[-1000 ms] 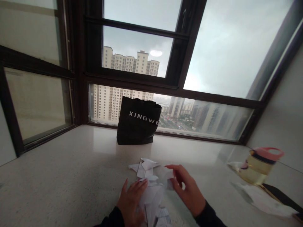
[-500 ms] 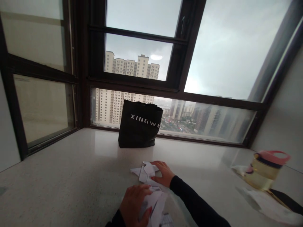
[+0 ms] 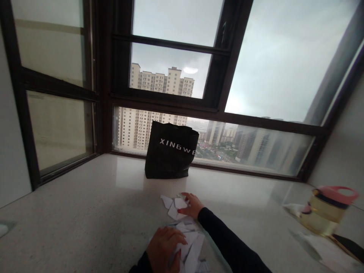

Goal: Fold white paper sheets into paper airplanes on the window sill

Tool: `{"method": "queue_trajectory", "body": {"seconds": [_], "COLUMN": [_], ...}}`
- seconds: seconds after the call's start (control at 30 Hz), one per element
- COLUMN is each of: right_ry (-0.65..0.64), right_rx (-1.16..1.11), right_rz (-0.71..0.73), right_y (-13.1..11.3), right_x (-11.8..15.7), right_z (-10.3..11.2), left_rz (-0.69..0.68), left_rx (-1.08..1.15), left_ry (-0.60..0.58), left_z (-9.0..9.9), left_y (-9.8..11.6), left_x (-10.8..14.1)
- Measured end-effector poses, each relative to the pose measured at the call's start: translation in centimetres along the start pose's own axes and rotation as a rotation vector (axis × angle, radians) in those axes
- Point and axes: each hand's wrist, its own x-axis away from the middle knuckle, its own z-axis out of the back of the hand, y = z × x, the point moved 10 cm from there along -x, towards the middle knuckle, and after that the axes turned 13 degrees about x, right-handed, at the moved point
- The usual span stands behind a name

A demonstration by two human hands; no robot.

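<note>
Torn pieces of white paper lie heaped in front of me. My left hand [image 3: 166,246] is curled over the near paper pile [image 3: 189,242], its thumb and fingers closed around some of the scraps. Just beyond, my right hand [image 3: 192,206] has its thumb and fingers bent around the far paper scraps [image 3: 172,209], which lie flat on the white counter. The pile seems to sit on something clear, whose pale edge [image 3: 217,252] shows beside my right sleeve. My palms hide part of the paper.
A black bag [image 3: 170,155] with white lettering stands upright by the window. At the right are a yellowish bottle [image 3: 324,214] with a pink lid, a white packet [image 3: 324,246] and a dark flat object [image 3: 348,246]. A small white thing [image 3: 3,229] lies at the far left.
My right hand has shifted left over the far scraps, and those pieces lie rearranged. My left hand stays by the near pile. The whole view has swung slightly.
</note>
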Motion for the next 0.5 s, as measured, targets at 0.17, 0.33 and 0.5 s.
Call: {"method": "queue_trajectory", "body": {"seconds": [0.17, 0.33, 0.5], "right_ry": [-0.051, -0.219, -0.292], "right_rx": [-0.078, -0.103, -0.095], "right_rz": [-0.131, -0.155, -0.133], "right_y": [1.8, 0.9, -0.2], "right_x": [-1.0, -2.3, -1.8], "right_z": [-0.5, -2.3, -2.4], "left_rz": [0.098, 0.095, 0.176], "left_rx": [0.008, -0.010, -0.067], "left_ry": [-0.059, -0.224, -0.377], "left_z": [-0.3, -1.3, -2.9], "left_y": [-0.8, -1.2, -3.2], "left_x": [0.0, 0.3, 1.7]}}
